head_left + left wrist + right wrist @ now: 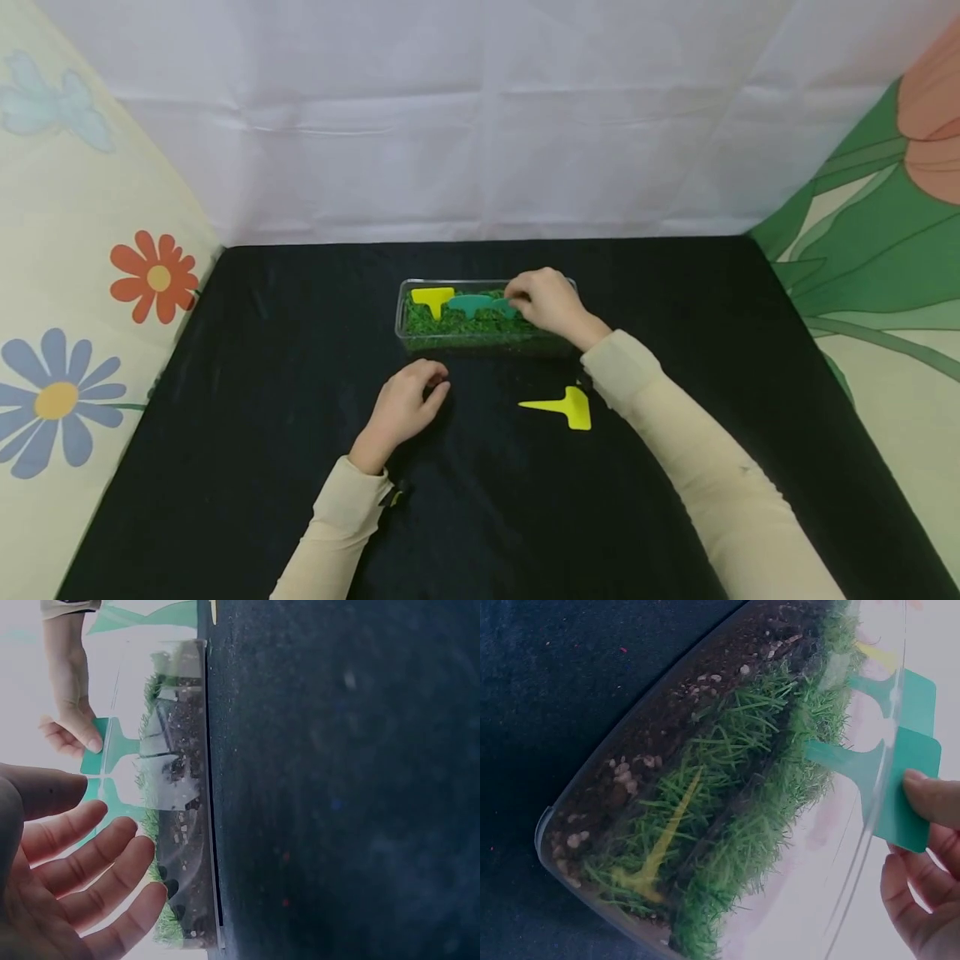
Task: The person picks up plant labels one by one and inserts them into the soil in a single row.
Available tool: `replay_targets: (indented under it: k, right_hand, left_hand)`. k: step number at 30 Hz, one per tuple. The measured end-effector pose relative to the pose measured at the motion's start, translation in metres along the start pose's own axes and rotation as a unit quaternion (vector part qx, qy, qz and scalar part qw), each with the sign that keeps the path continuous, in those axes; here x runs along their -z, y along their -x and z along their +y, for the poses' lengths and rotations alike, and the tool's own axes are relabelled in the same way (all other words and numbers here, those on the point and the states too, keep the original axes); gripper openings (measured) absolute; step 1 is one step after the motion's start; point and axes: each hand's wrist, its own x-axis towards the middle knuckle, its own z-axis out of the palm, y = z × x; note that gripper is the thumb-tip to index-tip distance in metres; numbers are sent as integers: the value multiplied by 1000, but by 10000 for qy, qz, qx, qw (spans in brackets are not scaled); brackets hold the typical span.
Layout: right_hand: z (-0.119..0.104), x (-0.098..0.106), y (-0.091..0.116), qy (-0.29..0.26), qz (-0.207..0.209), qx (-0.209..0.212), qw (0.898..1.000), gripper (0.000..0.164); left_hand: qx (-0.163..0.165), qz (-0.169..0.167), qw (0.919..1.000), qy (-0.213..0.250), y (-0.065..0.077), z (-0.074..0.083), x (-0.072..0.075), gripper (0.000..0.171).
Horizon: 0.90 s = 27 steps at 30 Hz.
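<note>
A clear plastic box (pixel 400 310) holds dark soil and green grass (pixel 480 325). My right hand (pixel 552 302) pinches the top of a teal T-shaped plant label (pixel 900 814), thumb on one face, its stem down among the grass. Just left of it another teal plant label (pixel 469 304) stands in the grass, and a yellow plant label (pixel 433 298) stands at the box's left end. In front of the box is my left hand (pixel 406 402), fingers loosely bent and holding nothing. A second yellow plant label (pixel 576 408) lies flat on the table below my right wrist.
A black cloth (pixel 262 375) covers the table. Behind it hangs a white sheet (pixel 480 150), with flower-patterned panels at left and right. In the right wrist view a faint yellow T-shape (pixel 649 874) shows on the box's wall, seemingly a reflection.
</note>
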Motion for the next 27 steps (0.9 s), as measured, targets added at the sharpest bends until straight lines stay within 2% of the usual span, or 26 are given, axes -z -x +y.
replay_targets:
  k: [8,27]
  right_hand:
    - [1,-2,-2,-94,-27,-138,9999,12]
    - [3,-2,0,-101,-40,-171,9998,14]
  left_hand:
    - [-68,0,10000,-34,-1,-1,0,9]
    - [-154,120,9998,-74,-2,1,2,7]
